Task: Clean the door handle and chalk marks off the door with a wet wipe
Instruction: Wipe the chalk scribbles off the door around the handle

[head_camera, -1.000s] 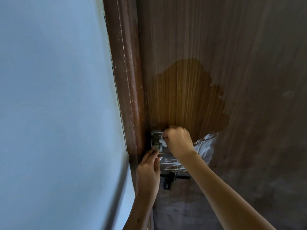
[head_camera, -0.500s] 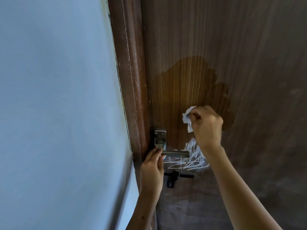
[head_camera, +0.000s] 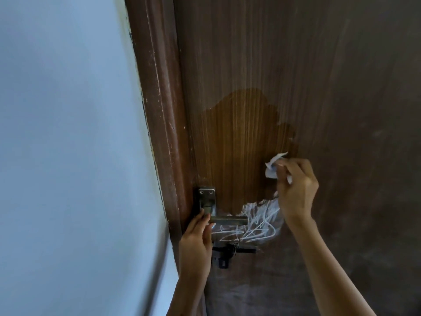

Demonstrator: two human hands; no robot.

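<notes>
A pale blue wall (head_camera: pixel 68 156) fills the left, beside the brown door frame (head_camera: pixel 164 124) and the dark wood-grain door (head_camera: pixel 319 65), where a cleaner, warmer brown patch (head_camera: pixel 241 151) spreads above the white chalk marks (head_camera: pixel 255 224) scribbled just right of and below the metal door handle (head_camera: pixel 218 215). The right hand (head_camera: pixel 296 190) pinches a crumpled white wet wipe (head_camera: pixel 272 166) at the patch's right edge, above the chalk. The left hand (head_camera: pixel 198 242) rests its straight fingers against the handle's plate end, with a black latch (head_camera: pixel 227 254) just beneath.
</notes>
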